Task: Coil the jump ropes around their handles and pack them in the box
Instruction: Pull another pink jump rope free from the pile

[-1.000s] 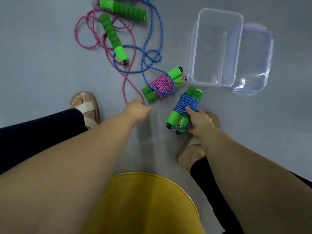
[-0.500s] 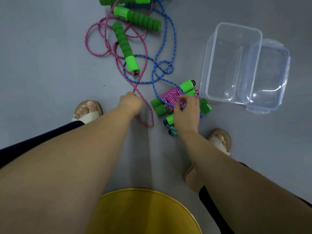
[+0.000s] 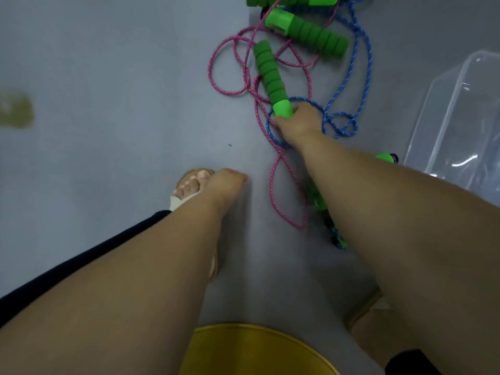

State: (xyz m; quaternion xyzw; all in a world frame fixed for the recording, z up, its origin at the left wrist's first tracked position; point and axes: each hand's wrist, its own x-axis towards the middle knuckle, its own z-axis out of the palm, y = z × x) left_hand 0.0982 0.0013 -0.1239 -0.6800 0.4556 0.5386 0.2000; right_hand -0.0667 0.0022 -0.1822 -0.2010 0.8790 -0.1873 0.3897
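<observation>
Right fingers (image 3: 280, 121) gripping handle (image 3: 270, 74), box (image 3: 460, 117) cropped

Head camera, steep downward, close over floor (image 3: 108, 63).

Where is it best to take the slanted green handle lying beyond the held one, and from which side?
Grip the slanted handle at its ribbed foam middle, coming from above with fingers across its width. It lies flat on the floor with its top bare, while pink rope and blue rope loop close around it.
</observation>
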